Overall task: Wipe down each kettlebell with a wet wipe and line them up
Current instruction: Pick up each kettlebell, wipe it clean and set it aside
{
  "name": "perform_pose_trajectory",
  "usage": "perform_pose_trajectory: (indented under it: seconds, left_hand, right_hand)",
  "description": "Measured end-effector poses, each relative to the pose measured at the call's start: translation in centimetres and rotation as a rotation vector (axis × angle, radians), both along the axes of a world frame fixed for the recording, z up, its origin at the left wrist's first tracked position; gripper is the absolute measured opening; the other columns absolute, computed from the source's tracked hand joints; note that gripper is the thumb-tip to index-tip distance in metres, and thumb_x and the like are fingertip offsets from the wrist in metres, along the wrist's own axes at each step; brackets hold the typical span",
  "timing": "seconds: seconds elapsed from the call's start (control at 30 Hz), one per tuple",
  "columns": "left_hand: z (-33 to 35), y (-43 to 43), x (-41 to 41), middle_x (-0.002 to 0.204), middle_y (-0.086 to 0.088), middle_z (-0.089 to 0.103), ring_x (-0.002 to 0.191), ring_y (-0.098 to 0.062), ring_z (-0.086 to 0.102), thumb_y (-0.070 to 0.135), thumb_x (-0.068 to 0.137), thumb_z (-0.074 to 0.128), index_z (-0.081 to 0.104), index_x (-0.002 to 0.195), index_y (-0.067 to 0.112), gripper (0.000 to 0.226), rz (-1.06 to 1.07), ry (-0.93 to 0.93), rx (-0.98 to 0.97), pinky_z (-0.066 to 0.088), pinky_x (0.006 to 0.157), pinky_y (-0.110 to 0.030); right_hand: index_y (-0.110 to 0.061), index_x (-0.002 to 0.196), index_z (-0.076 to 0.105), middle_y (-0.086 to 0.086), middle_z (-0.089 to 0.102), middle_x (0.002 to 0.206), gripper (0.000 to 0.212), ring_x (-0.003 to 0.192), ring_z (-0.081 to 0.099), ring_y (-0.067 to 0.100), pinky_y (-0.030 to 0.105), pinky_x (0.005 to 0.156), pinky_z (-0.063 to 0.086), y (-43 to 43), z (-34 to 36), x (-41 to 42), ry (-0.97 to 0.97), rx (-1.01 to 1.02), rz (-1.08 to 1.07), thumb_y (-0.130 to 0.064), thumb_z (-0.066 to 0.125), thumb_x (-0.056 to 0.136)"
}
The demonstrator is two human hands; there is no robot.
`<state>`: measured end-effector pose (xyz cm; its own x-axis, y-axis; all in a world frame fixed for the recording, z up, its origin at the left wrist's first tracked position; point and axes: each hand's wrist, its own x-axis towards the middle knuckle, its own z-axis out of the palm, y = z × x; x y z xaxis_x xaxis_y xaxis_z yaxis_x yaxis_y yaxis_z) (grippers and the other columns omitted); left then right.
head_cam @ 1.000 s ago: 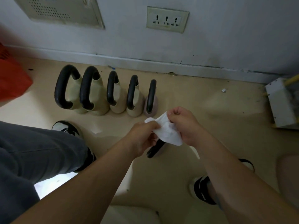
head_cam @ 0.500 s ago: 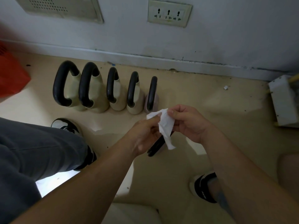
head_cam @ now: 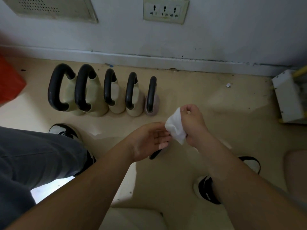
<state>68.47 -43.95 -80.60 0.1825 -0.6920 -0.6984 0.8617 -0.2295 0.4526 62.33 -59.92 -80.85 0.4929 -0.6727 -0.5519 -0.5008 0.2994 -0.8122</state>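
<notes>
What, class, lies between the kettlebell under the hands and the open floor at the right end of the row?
Nothing visible. The black-handled kettlebell, mostly hidden beneath the left hand, has bare beige floor between it and the spot beside the small mauve kettlebell. The right hand holds the white wet wipe above it.

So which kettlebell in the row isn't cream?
The smallest kettlebell, at the row's right end: its body is pinkish, while the other four are cream.
</notes>
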Motion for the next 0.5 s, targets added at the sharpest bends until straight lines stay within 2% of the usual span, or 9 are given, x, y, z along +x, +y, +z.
perform_pose_trajectory:
  seconds: [0.07, 0.17, 0.33, 0.43, 0.5]
  left_hand:
    - [0.2, -0.5, -0.4, 0.126, -0.011, 0.067, 0.122, -0.024, 0.060, 0.031, 0.094, 0.065, 0.062, 0.130, 0.005, 0.045, -0.017, -0.092, -0.017, 0.042, 0.110, -0.038]
    - [0.3, -0.9, -0.4, 0.132, -0.021, 0.062, 0.127, -0.033, 0.057, 0.021, 0.095, 0.065, 0.054, 0.136, -0.003, 0.049, -0.028, -0.125, -0.064, 0.038, 0.115, -0.045]
    - [0.5, -0.8, 0.5, 0.142, -0.025, 0.051, 0.135, -0.043, 0.045, 0.010, 0.089, 0.067, 0.035, 0.148, 0.000, 0.068, 0.130, -0.057, -0.106, 0.032, 0.115, -0.055]
    - [1.0, -1.1, 0.4, 0.143, -0.026, 0.051, 0.134, -0.042, 0.047, 0.003, 0.090, 0.060, 0.040, 0.146, 0.003, 0.059, 0.147, -0.033, -0.166, 0.036, 0.111, -0.053]
    - [1.2, -1.0, 0.3, 0.140, -0.025, 0.054, 0.127, -0.039, 0.055, 0.002, 0.090, 0.063, 0.046, 0.135, 0.003, 0.048, 0.166, -0.007, -0.179, 0.046, 0.104, -0.052]
  right_hand:
    - [-0.021, 0.104, 0.059, 0.005, 0.067, 0.101, 0.009, 0.079, 0.064, 0.019, 0.024, 0.054, 0.053, 0.6, 0.5, 0.1, -0.057, 0.153, 0.019, -0.027, 0.052, 0.102]
    - [-0.022, 0.102, 0.061, 0.005, 0.071, 0.101, 0.008, 0.080, 0.068, 0.019, 0.028, 0.057, 0.054, 0.6, 0.8, 0.2, -0.069, 0.176, 0.047, -0.028, 0.056, 0.100]
    - [-0.019, 0.102, 0.057, 0.002, 0.066, 0.101, 0.015, 0.086, 0.064, 0.017, 0.027, 0.065, 0.049, 0.3, 0.1, 0.1, 0.003, -0.169, 0.041, -0.033, 0.053, 0.102]
    - [-0.017, 0.103, 0.057, 0.002, 0.066, 0.101, 0.020, 0.086, 0.064, 0.013, 0.027, 0.067, 0.051, 0.9, 0.0, 0.1, -0.009, -0.171, -0.001, -0.036, 0.051, 0.102]
    - [-0.017, 0.104, 0.059, 0.003, 0.067, 0.102, 0.024, 0.091, 0.066, 0.019, 0.035, 0.078, 0.057, 0.8, -0.3, 0.0, 0.024, -0.167, 0.018, -0.039, 0.050, 0.102]
